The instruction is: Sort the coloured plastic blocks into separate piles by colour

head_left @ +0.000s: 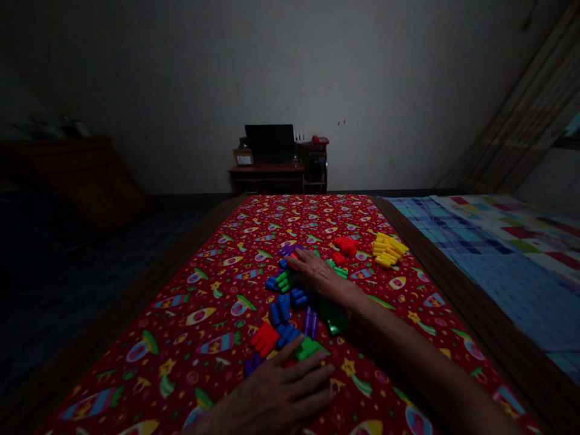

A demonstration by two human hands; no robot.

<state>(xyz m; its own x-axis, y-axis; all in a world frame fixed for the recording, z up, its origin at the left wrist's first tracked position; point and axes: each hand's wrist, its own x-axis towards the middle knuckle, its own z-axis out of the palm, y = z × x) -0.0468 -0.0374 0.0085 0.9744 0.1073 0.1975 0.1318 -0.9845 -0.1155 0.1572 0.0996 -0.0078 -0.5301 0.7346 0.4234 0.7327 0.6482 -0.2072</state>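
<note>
Loose ribbed plastic building blocks lie mid-table in a mixed pile. My right hand [317, 275] reaches into its far side, fingers curled down on a red block [293, 258], with a purple block [289, 249] just beyond. Under and beside that wrist are green blocks [336, 325]. My left hand [281, 386] lies at the near side with its fingers stretched out. It touches a green block [309, 348] and partly covers a red piece below. Close to its fingertips are another red block [265, 338], blue blocks [281, 309] and a purple block [310, 322].
Yellow blocks [388, 249] form a group at the right, beside a small red group [346, 245]. A red patterned cloth [217, 374] covers the long table. A bed [489, 272] is along the right, and a desk with a monitor [270, 142] stands beyond.
</note>
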